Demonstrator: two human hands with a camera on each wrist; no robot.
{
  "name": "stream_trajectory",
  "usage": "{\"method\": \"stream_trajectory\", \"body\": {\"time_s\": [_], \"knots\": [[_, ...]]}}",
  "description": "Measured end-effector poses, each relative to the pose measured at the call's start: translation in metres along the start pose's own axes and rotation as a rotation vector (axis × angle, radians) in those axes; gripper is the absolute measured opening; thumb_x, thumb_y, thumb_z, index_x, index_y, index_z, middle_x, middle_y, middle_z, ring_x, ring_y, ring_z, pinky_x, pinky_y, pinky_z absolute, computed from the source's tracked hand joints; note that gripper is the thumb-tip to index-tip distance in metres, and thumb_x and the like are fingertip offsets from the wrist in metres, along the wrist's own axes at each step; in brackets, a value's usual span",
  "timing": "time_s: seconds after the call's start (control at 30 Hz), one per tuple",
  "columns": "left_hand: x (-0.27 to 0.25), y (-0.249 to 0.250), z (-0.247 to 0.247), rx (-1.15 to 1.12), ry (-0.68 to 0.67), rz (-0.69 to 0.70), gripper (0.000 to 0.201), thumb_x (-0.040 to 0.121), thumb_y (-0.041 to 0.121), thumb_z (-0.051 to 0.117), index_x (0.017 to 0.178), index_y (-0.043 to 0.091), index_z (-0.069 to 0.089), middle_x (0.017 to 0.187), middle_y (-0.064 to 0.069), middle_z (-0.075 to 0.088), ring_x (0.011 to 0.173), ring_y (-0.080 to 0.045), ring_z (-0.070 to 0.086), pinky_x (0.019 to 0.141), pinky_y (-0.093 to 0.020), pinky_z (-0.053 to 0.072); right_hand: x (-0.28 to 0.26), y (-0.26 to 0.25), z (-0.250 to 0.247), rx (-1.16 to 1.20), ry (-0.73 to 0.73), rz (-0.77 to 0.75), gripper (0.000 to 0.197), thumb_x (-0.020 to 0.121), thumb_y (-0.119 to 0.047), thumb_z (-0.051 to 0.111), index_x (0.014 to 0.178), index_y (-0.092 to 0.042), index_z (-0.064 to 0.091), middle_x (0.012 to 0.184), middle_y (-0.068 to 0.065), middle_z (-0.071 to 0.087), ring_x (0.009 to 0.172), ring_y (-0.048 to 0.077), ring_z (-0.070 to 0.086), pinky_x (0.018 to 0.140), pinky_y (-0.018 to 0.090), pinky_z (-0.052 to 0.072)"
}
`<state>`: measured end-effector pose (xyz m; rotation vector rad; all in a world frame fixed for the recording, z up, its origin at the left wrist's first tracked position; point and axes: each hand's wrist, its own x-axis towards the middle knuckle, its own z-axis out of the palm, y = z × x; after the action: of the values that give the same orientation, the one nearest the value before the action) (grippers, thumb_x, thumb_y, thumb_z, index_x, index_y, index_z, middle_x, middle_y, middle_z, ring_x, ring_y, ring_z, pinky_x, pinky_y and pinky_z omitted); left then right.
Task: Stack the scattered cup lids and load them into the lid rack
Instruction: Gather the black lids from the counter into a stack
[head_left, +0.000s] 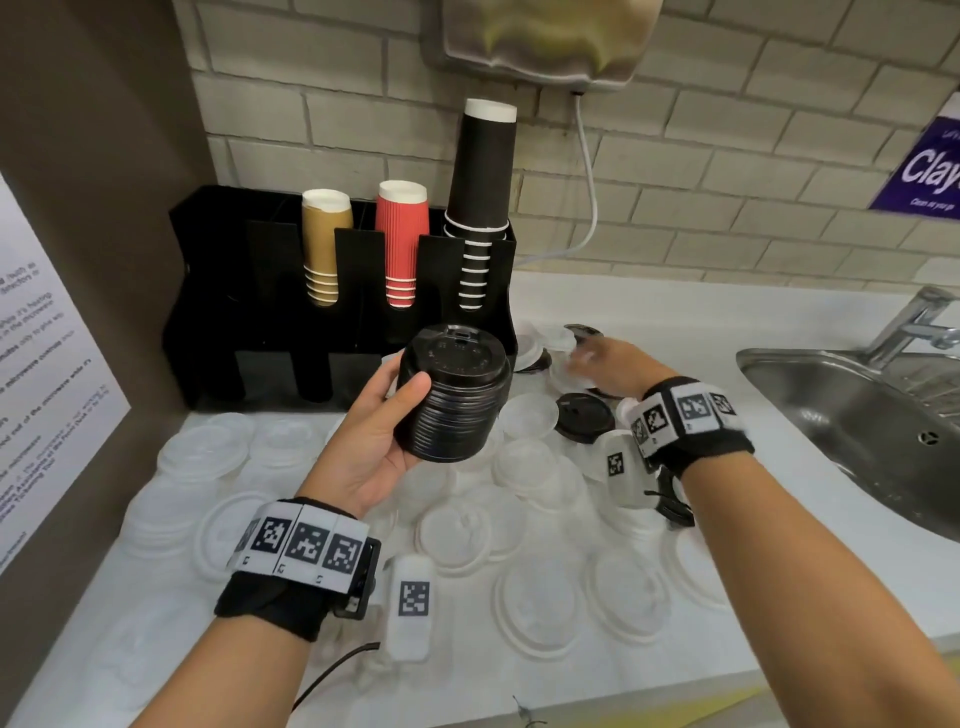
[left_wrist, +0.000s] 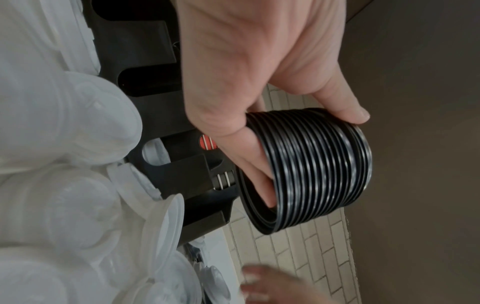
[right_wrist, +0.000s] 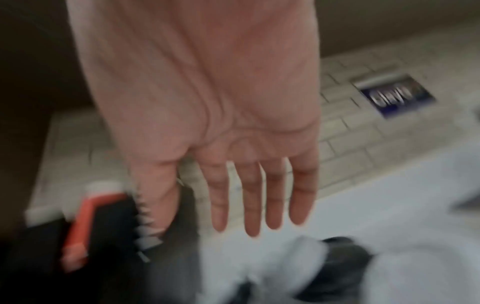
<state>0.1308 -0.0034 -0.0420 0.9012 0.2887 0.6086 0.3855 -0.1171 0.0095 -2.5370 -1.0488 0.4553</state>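
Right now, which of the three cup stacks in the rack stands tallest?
The black cup stack, in the rack's right-hand slot nearest the sink. It rises well above the red stack in the middle and the gold stack on its left.

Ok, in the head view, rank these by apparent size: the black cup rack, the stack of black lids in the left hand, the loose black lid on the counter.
1. Black plastic cup rack, largest.
2. Stack of black lids, though nearness to the camera enlarges it.
3. Loose black lid, smallest.
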Motion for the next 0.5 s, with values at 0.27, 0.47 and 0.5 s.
{"method": "stream_trajectory", "body": {"time_s": [0.27, 0.47, 0.5], "knots": [[0.0, 0.003, 0.0, 0.022, -0.007, 0.011, 0.055, 0.078, 0.024, 0.063, 0.133, 0.022, 0.054, 0.117, -0.003, 0.07, 0.104, -0.019, 0.069, 0.069, -0.032, 0.058, 0.031, 0.033, 0.045, -0.573, -0.176, 0.087, 0.076, 0.074, -0.044, 0.075, 0.138, -0.027, 0.038, 0.133, 0.011, 0.049, 0.124, 0.034, 0.043, 0.093, 0.039, 0.041], [-0.001, 0.003, 0.001, 0.031, 0.002, 0.004, 0.054, 0.078, 0.025, 0.063, 0.131, 0.022, 0.055, 0.12, -0.004, 0.068, 0.106, -0.02, 0.068, 0.07, -0.033, 0.058, 0.037, 0.039, 0.049, -0.461, -0.135, 0.067, 0.067, 0.083, -0.049, 0.065, 0.14, -0.027, 0.037, 0.133, 0.011, 0.053, 0.122, 0.033, 0.05, 0.095, 0.035, 0.041], [-0.001, 0.003, 0.001, 0.033, 0.004, 0.001, 0.053, 0.078, 0.024, 0.063, 0.131, 0.022, 0.056, 0.121, -0.004, 0.068, 0.106, -0.02, 0.068, 0.071, -0.033, 0.058, 0.037, 0.04, 0.051, -0.448, -0.127, 0.067, 0.064, 0.085, -0.047, 0.063, 0.139, -0.025, 0.038, 0.132, 0.01, 0.054, 0.122, 0.032, 0.05, 0.094, 0.033, 0.039]]}}
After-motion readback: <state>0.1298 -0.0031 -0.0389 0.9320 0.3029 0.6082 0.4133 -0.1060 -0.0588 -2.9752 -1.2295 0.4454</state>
